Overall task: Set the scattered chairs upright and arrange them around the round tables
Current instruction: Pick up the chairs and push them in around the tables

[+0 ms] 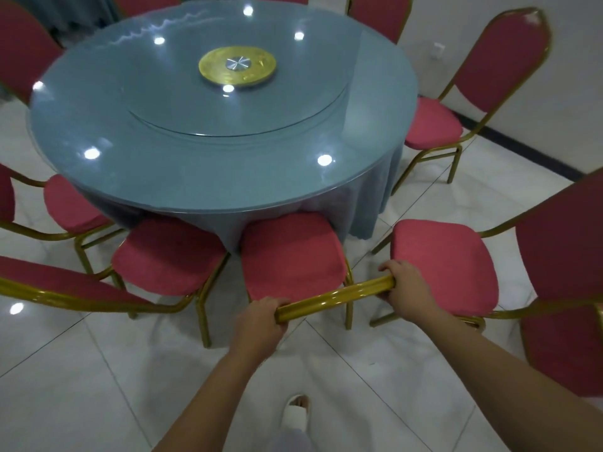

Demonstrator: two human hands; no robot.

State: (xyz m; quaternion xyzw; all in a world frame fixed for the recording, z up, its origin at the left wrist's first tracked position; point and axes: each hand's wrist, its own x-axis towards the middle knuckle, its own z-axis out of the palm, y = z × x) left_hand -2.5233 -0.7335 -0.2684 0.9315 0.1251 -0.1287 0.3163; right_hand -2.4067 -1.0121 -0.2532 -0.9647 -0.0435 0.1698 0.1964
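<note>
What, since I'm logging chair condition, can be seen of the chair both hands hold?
The chair stands upright on the tile floor, facing the round table, its red padded seat reaching the table's edge. Its shiny gold tubular frame looks metal. The left hand and right hand grip its top rail.

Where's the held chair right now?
Head view, lower centre: the held chair stands at the near side of the round table, between two other chairs; left hand and right hand hold its gold top rail.
</note>
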